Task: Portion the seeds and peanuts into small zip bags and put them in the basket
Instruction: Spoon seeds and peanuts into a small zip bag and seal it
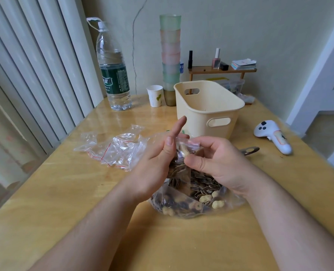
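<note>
- Nearest the camera: two bare forearms reaching in from the lower edge, meeting over the middle of the pale wooden surface (68, 184).
- Small clear zip bag with a red seal strip (183, 147), part-filled with striped seeds and at least one peanut, held upright between both hands; its seal runs left to right, mouth uppermost.
- Right hand (211, 159): fingers curled onto the bag's right top corner, thumb in front, pinching the strip.
- Left hand (158, 163): thumb pressed against the bag's left edge, index finger straight and pointing up and away; whether the other fingers grip behind the bag cannot be told.
- Judgement: sealing looks like the step in hand; the strip's long axis lies across both thumbs.
- Large clear plastic bag of sunflower seeds and peanuts in shell (193, 194), lying open on the surface directly beneath the hands.
- Heap of empty small clear zip bags (115, 151), left of the hands, just beside the big bag.
- Cream plastic basket with slot handles (211, 114), just beyond the hands and slightly right; the right hand is nearer. Nothing visible inside from this angle.
- Further out: white handheld controller (273, 136) at right; clear water bottle (113, 75), white paper cup (155, 95), stack of pastel tumblers (170, 55) at the back.
</note>
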Motion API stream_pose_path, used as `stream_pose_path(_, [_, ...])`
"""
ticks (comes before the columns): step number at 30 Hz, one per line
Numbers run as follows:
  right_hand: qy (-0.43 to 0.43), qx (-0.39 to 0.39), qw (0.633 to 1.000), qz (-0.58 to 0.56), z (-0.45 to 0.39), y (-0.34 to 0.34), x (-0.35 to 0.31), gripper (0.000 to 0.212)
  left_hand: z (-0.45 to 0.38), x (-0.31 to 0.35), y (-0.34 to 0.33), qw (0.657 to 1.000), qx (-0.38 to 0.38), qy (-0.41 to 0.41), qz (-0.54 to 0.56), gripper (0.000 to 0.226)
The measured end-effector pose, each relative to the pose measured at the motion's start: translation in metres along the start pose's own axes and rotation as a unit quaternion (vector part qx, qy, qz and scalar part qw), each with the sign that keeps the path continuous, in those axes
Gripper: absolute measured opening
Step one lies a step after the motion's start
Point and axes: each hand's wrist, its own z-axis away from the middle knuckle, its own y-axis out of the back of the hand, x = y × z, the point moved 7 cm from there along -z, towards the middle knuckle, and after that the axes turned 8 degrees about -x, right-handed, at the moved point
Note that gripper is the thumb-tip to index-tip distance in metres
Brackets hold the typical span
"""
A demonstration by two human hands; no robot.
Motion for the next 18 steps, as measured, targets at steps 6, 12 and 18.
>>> stream_pose_path(6, [0.019,0.102,0.995,-0.011,0.001,0.009,-0.001,0.018,-0.003,0.005,-0.006,0.998,0.024,-0.010,0.049,0.032])
stream_pose_path(12, [0.006,0.163,0.985,-0.047,-0.001,0.013,0.002,0.027,-0.002,0.002,-0.003,0.993,0.099,-0.001,0.064,0.014])
stream_pose_path(18, [-0.031,0.144,0.989,-0.030,-0.002,0.011,0.008,0.023,-0.004,-0.006,0.003,0.986,0.109,0.023,0.122,0.025])
